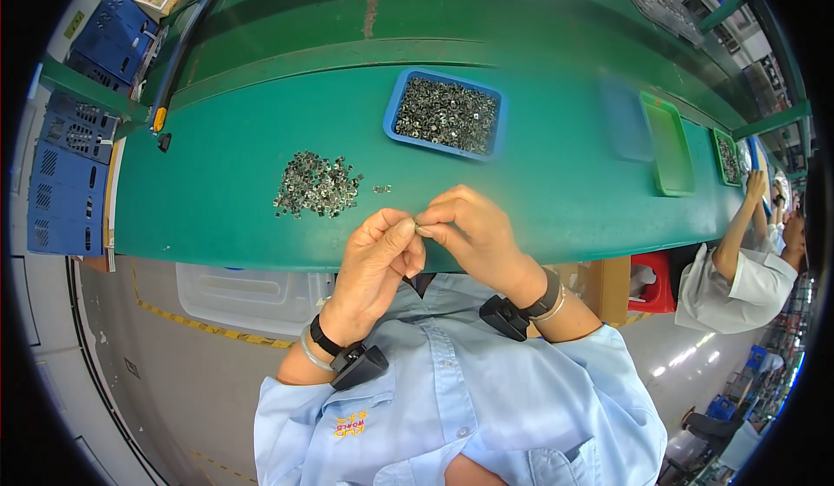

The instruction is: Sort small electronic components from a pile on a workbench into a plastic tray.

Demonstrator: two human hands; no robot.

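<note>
Your left hand [375, 256] and right hand [469, 225] meet fingertip to fingertip over the near edge of the green workbench [556, 182], both pinched shut on one small metal part [418, 225]. A loose pile of metal parts [317, 185] lies just left, and a blue tray [446, 114] of them sits farther back.

**One head-worn fisheye, looking down**

Worn on the head, left of a pair, aimed steeply down over chest and forearms. Close to both hands, left hand [375, 256] and right hand [473, 230], near frame centre. Faces the green counter [556, 173] ahead; edges bent toward a dark rim. No second view shown here.
</note>
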